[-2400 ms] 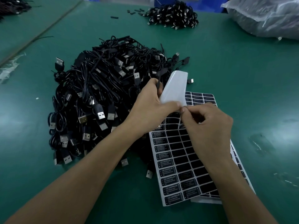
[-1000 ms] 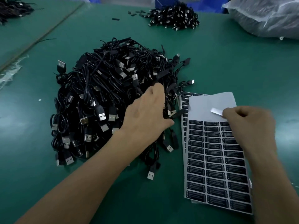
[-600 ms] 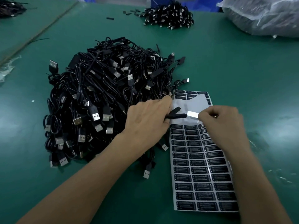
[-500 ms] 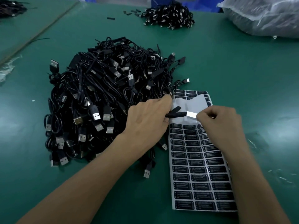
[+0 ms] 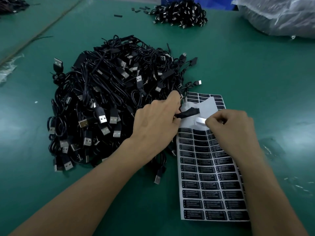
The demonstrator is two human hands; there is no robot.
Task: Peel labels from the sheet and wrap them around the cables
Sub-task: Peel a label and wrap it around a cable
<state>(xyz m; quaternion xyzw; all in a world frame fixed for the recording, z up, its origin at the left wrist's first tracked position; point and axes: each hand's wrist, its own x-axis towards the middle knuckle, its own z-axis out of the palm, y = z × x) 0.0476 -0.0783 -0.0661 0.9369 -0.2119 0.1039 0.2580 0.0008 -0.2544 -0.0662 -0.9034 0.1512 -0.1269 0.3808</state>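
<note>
Over sheet's (image 5: 211, 186) far end, hands (image 5: 156, 124) (image 5: 230, 128) pinch cable (image 5: 189, 113), label (image 5: 200, 121).

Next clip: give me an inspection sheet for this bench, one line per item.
Surface: green mat, shiny marks at right.
Job's things: label sheet lies flat, bare patch near its far end; one label lifted off.
Clutter: plastic scrap at left edge; loose black bits far side.
Grippers: left hand grips a cable end; right hand pinches the label.
Cables: big tangled pile left of the sheet; small pile far side.
Surroundings: plastic bag at far right.

Green table (image 5: 255, 79): cable heap (image 5: 109, 92), label sheet (image 5: 209, 193).
</note>
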